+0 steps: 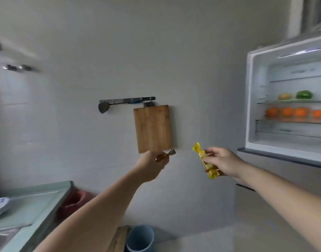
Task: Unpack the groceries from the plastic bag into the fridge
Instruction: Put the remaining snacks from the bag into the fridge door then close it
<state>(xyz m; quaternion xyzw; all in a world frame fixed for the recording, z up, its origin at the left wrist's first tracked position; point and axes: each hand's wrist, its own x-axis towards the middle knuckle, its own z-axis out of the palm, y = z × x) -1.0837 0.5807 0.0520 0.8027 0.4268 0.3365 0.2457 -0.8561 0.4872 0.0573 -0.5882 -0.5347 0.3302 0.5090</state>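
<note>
Surface: the pale green surface (38, 195) lies below and left of the left hand; a red plastic bag (74, 202) hangs beside it.
Left hand: the left hand (150, 166) grips a small brown wrapped snack with a silvery twisted end (165, 155); only the tip shows, so it could slip unnoticed.
Right hand: the right hand (223, 161) pinches a yellow wrapped snack bar (206, 160) by its middle, a light hold that a quick swing might break.
Fridge: the open white fridge (250, 99), right of and above both hands, holds oranges (296, 112); a careless reach could knock them.
</note>
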